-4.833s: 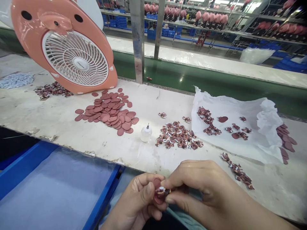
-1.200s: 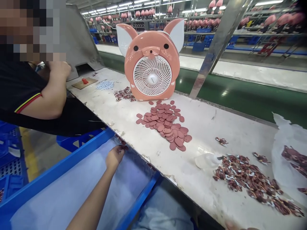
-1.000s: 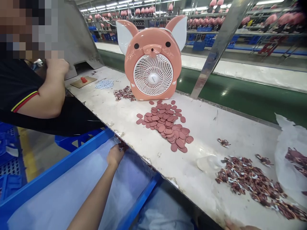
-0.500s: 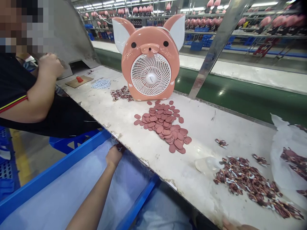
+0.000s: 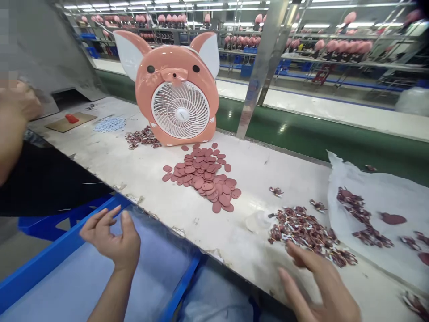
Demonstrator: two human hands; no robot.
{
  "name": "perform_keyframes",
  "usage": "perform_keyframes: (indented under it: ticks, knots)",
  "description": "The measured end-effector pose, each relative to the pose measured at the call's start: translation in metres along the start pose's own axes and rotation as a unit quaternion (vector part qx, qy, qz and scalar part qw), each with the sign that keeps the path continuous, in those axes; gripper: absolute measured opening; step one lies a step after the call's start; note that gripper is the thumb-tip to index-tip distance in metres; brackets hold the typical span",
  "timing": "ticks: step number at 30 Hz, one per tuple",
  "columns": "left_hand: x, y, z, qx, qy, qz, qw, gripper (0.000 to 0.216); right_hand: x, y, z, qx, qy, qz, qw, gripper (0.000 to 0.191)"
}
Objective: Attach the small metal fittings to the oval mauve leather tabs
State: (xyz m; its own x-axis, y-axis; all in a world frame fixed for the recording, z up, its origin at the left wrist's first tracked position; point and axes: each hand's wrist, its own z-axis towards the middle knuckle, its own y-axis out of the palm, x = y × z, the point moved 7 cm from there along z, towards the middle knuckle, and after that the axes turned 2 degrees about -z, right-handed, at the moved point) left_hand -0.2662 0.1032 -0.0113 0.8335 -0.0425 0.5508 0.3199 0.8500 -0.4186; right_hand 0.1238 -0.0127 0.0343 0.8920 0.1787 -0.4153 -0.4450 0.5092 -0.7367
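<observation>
My left hand [image 5: 112, 237] hovers over the blue bin [image 5: 63, 241], palm up with fingers apart and nothing in it. At the lower right, my right hand [image 5: 317, 281] is spread above the table's front edge, beside a pile of small dark-red and white parts [image 5: 301, 226]. Nothing shows between its thumb and fingers. A small translucent container [image 5: 258, 222] stands at the left of that pile. Flat reddish-brown oval discs [image 5: 204, 174] lie heaped on the white table [image 5: 254, 165]. Behind them stands an orange pig-shaped fan [image 5: 179, 103] with a white grille.
A co-worker's hand [image 5: 25, 100] is at the far left. Light-blue pieces [image 5: 110, 124], more small wired parts [image 5: 142, 137] and a red piece [image 5: 71, 118] on cardboard lie along the table. A white plastic sheet [image 5: 385, 192] is at right; a metal post [image 5: 258, 71] rises behind.
My left hand has come away from the table's underside edge and turned palm up, opened. My right hand has risen into view toward the small-parts pile. The view has shifted rightward.
</observation>
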Motion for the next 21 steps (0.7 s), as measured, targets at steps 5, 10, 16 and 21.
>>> perform_keyframes:
  ticks: [5, 10, 16, 21]
  knots:
    - [0.152, 0.021, -0.04, -0.305, 0.343, -0.09, 0.884, 0.037, -0.002, 0.038, 0.027, -0.058, 0.059, -0.015, 0.996, 0.066]
    - [0.174, 0.022, -0.065, -0.414, 0.402, -0.107, 0.81, 0.045, 0.002, 0.056, 0.036, -0.08, 0.089, 0.038, 0.992, 0.044]
    - [0.157, -0.006, -0.089, -0.389, 0.453, -0.215, 0.773, 0.037, 0.008, 0.049, 0.03, -0.091, 0.174, 0.213, 0.957, 0.038]
    - [0.153, -0.014, -0.084, -0.394, 0.064, -0.368, 0.84, 0.027, -0.001, 0.037, 0.012, -0.075, 0.274, 0.498, 0.82, 0.044]
